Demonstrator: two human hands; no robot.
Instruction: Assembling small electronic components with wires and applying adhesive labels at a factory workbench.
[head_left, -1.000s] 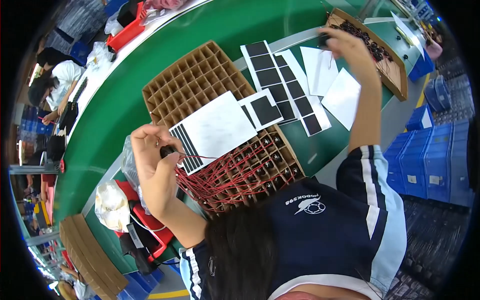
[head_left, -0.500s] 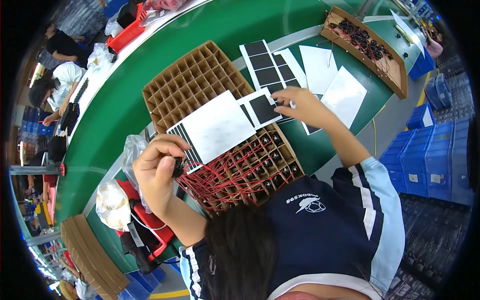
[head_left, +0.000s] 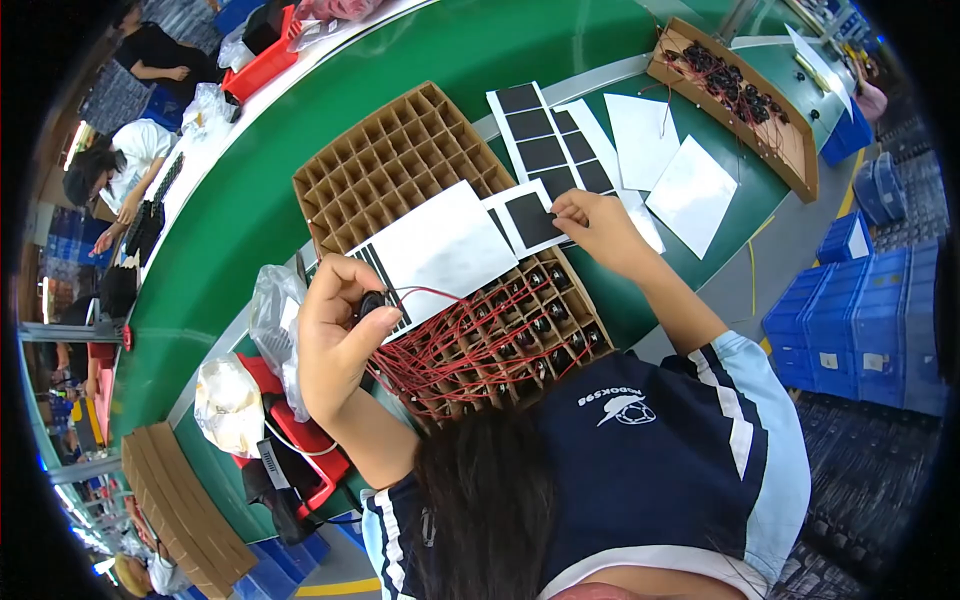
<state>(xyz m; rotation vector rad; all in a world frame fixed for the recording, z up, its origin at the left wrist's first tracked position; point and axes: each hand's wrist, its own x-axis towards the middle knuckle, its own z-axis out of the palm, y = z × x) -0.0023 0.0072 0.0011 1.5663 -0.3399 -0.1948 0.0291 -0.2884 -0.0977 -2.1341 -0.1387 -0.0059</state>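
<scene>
My left hand point(head_left: 340, 325) is closed round a small black round part point(head_left: 373, 303) with a thin red wire, beside the left end of a white sheet point(head_left: 440, 240) edged with black strips. My right hand point(head_left: 605, 230) is pinched at the right edge of a black square point(head_left: 528, 218) on a smaller white sheet; its fingertips hide what they grip, if anything. Both sheets lie across a cardboard divider box point(head_left: 385, 150). Its near cells hold several black parts point(head_left: 540, 305) with red wires point(head_left: 450, 350) bunched toward my left hand; the far cells look bare.
Sheets with black squares point(head_left: 530, 130) and white sheets point(head_left: 695, 195) lie to the right on the green table point(head_left: 420, 50). Beyond is a cardboard tray point(head_left: 800, 165) of wired black parts. Plastic bags point(head_left: 275, 320) and a red item point(head_left: 325, 465) sit left. Other people work far left.
My right hand has moved slightly down and its fingers have drawn together at the black square. My left hand has turned more upright and shifted slightly right, still holding the black part.
</scene>
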